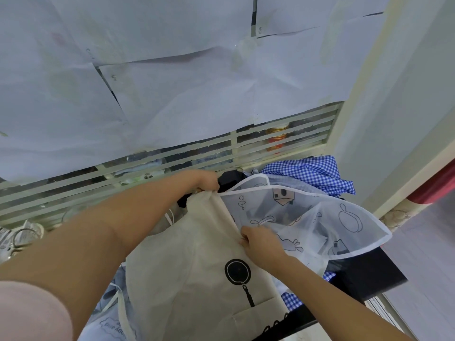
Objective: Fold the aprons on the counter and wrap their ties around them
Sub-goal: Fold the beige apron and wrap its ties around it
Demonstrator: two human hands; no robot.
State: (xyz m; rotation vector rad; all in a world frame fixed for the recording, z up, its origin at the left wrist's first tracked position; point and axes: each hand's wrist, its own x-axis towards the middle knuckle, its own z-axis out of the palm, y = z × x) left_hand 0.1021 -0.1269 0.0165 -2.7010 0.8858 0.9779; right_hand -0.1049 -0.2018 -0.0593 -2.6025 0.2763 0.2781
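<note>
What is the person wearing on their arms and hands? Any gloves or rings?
No gloves, and no rings or watch that I can see. The left hand and right hand are bare, and so are both forearms. Only a pale pink sleeve shows, on the left upper arm.

Single head view, wide-angle: faces forward and down, close over counter [369,276]; edges probably distorted.
</note>
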